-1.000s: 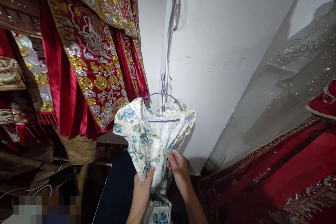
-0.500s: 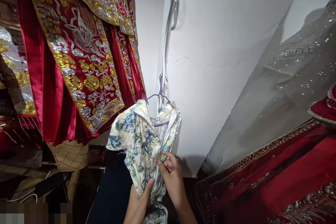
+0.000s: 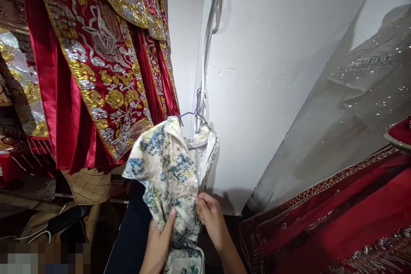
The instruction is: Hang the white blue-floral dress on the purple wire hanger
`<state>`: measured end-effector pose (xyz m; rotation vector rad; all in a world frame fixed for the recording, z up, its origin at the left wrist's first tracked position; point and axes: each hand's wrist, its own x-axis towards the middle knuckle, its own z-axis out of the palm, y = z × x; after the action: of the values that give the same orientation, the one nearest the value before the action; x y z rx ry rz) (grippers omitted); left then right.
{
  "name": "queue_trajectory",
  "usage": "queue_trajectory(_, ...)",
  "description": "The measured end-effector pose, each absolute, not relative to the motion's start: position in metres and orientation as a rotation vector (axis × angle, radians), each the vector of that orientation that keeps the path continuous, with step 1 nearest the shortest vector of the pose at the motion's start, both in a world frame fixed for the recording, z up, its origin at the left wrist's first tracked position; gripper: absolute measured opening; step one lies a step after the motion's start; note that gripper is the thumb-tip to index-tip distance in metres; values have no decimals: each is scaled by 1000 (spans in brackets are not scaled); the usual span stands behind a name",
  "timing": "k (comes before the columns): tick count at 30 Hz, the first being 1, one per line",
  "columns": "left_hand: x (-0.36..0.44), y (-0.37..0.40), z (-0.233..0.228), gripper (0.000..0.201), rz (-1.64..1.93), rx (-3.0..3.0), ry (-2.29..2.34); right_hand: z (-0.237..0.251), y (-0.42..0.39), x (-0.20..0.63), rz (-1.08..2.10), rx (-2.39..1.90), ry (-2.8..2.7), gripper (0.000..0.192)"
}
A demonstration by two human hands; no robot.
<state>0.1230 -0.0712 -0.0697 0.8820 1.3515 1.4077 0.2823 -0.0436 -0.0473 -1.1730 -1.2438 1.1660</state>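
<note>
A short-sleeved floral garment (image 3: 180,167), white with blue, green and yellow print, hangs by its shoulders on a thin purple hanger (image 3: 197,111) in front of the white wall. It has a collar and an open front. My left hand (image 3: 160,233) grips its lower left side, thumb on the outer face and the other fingers behind the cloth. My right hand (image 3: 208,212) pinches the front edge on the right between thumb and curled fingers. Below the hands, the garment's lower part bunches and runs out of the bottom of the view.
Red costumes with gold and silver embroidery (image 3: 105,72) hang on the left. A white strap (image 3: 208,38) runs down the wall to the hanger. On the right are a sheer glittery fabric (image 3: 337,94) and a red beaded cloth (image 3: 362,218). A quilted beige item (image 3: 88,186) sits lower left.
My left hand has shifted left and slightly down, spreading the garment's left side. My right hand has closed its pinch lower on the front edge. The view has moved slightly.
</note>
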Motion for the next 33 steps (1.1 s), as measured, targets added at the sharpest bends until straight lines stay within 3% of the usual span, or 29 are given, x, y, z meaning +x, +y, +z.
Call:
queue_trajectory(3, 109, -65, -60, 68, 1626, 998, 1629, -33, -53, 284, 1239, -1141, -1385, 34)
queue_trajectory(6, 113, -66, -55, 55, 1791, 1335, 1715, -19, -60, 279, 1311, -1137, -1475, 32)
queue_trajectory(9, 129, -70, -56, 28, 1687, 1600, 1545, -15, -62, 272, 1375, -1143, -1457, 27)
queue_trajectory(13, 141, -69, -60, 27, 1464, 1634, 1234, -19, -62, 270, 1439, -1131, -1436, 24)
queue_trajectory(16, 141, -67, -63, 9, 1404, 1575, 1156, -18, -60, 273, 1411, -1135, -1436, 24)
queue_trajectory(20, 143, -67, -67, 15, 1445, 1543, 1186, -6, -56, 278, 1343, -1186, -1378, 29)
queue_trajectory(24, 150, -71, -73, 5, 1401, 1478, 1199, 15, -38, 289, 1272, -1224, -1282, 28)
queue_trajectory(33, 169, -69, -80, 10, 1273, 1546, 1128, 116, 25, 297, 1034, -903, -1151, 36)
